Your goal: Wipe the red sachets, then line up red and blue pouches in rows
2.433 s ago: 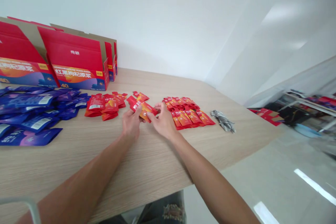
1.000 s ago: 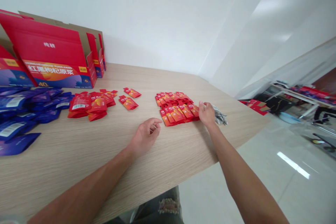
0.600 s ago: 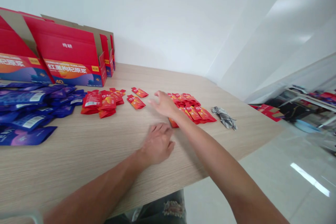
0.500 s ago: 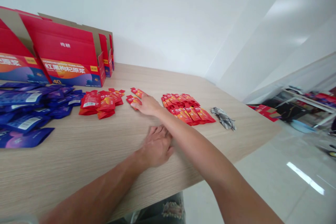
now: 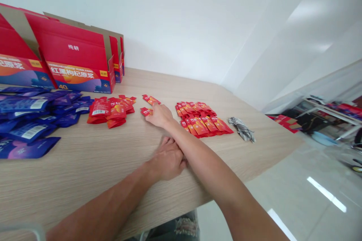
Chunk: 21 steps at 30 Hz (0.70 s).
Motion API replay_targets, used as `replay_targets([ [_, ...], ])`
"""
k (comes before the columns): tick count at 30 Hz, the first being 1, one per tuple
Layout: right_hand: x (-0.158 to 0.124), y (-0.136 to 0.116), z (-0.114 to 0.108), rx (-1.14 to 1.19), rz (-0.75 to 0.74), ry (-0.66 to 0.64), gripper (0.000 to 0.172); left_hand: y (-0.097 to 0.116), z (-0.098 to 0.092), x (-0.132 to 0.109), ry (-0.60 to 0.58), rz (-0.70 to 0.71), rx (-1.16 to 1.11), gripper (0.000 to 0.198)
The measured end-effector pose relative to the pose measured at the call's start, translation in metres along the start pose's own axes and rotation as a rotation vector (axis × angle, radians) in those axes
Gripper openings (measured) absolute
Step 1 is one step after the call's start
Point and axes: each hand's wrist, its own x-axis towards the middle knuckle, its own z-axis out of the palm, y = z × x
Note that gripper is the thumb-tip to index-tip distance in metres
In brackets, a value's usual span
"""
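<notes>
Worktop [image 5: 113, 173], wood-grained: left hand [image 5: 169, 160], nearest the front edge, palm down, fingers curled, contents hidden, right forearm crossing just beyond. Blue pouches [image 5: 35, 131], heaped toward the left end. Striped grey cloth [image 5: 241, 129], crumpled, near the right edge. Red-orange sachets in two overlapping rows [image 5: 207, 124], mid-worktop, right of the hands. Right hand [image 5: 159, 116], fingers over one red sachet [image 5: 145, 112], lying mid-worktop; gripping or merely touching, cannot tell. Loose red sachet [image 5: 151, 99], just beyond. Red sachet pile [image 5: 115, 109], beside the blue. Printed red cartons [image 5: 76, 60], flaps raised, along the back edge, left.
</notes>
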Motion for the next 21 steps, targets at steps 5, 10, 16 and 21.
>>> replay_targets([
  [5,-0.048,0.057,-0.047,-0.006,0.122,0.156,0.030,0.003,-0.004,0.001,0.024,-0.002,0.056,0.034],
  [10,-0.093,0.139,-0.087,-0.088,0.415,0.288,0.029,0.007,-0.004,0.004,0.007,-0.026,0.077,0.035],
  [16,-0.117,0.169,-0.075,-0.167,0.503,0.225,0.035,0.010,-0.004,0.006,0.002,-0.032,0.088,0.034],
  [21,-0.116,0.166,-0.061,-0.206,0.491,0.211,0.032,0.007,-0.005,0.004,0.004,-0.025,0.076,0.034],
])
